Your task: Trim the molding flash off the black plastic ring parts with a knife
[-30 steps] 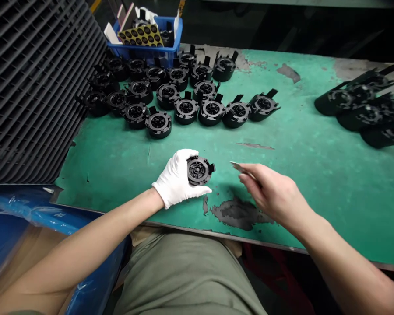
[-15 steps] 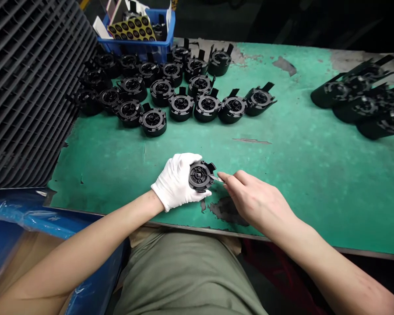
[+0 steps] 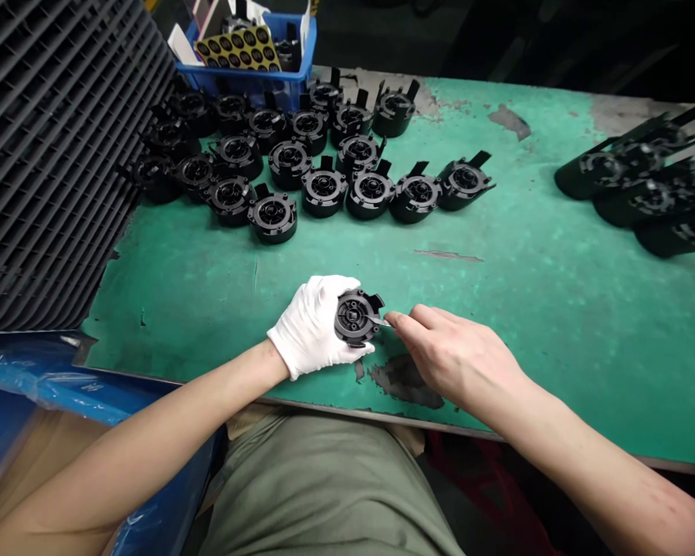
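My left hand (image 3: 318, 324), in a white glove, is closed around the side of a round black plastic housing (image 3: 354, 318) above the green worktop. The housing's ringed face, with a small square at its centre, is turned up towards me. Bare, my right hand (image 3: 457, 347) pinches a thin, pointed metal blade (image 3: 378, 320), like a small knife; its handle is hidden in my fingers. The blade's tip reaches over the right part of the housing's face. Whether it touches the surface I cannot tell.
Several similar black housings (image 3: 324, 189) stand across the back left of the green worktop (image 3: 527, 309). Taller black cylinders (image 3: 596, 174) are grouped at the right. Behind the housings sits a blue bin (image 3: 289, 81) with a sticker sheet (image 3: 240, 51). Black slatted racking (image 3: 52, 154) rises at the left.
The whole view has shifted slightly. Both hands keep their grips, and the blade stays at the right part of the housing's face with hardly any visible movement.
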